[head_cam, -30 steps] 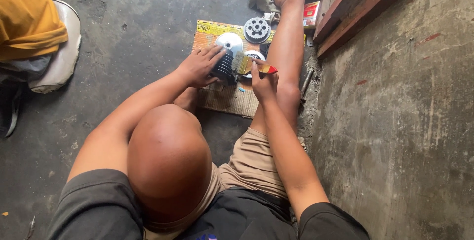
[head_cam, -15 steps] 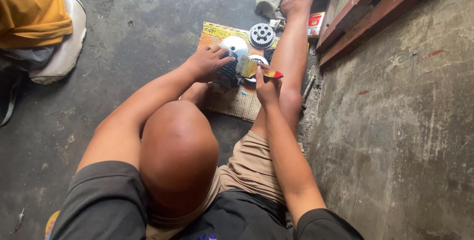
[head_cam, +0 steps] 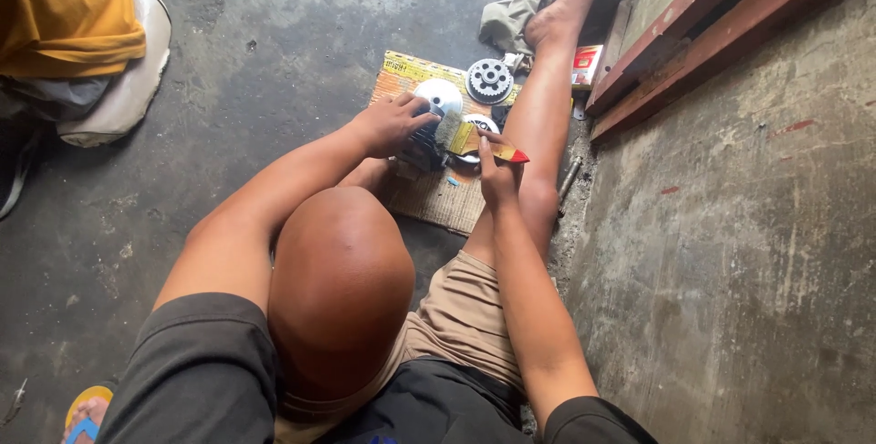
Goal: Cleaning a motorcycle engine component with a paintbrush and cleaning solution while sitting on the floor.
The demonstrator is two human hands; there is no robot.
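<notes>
Down on the concrete floor (head_cam: 274, 61), the person sat with one leg stretched out along the base of the wall (head_cam: 730, 252) and worked over a flattened piece of cardboard (head_cam: 447, 202). Their left hand (head_cam: 394, 123) was closed in a firm grip over a dark, round machine part (head_cam: 427, 138), steadying it on the cardboard; a pale disc-shaped face of that part (head_cam: 440, 94) showed just beyond the knuckles. Their right hand (head_cam: 497, 170) had its grip shut around the handle of a small paintbrush (head_cam: 484, 143), whose yellow handle ended in a red tip pointing toward the outstretched leg. The bristles were against the side of the dark part, right next to the left hand's fingers.

Just beyond the hands, a toothed metal gear (head_cam: 490, 80) lay flat on the far end of the cardboard, apart from the part being held. A second round metal piece (head_cam: 479, 125) sat partly hidden behind the brush. Near the outstretched shin a small red and white box (head_cam: 585, 65) rested by the wooden frame (head_cam: 693, 42), and a crumpled cloth (head_cam: 516, 15) lay by the foot. At the left edge, another person in a yellow garment (head_cam: 64, 10) sat on a pale stool (head_cam: 128, 88), well apart from the work.
</notes>
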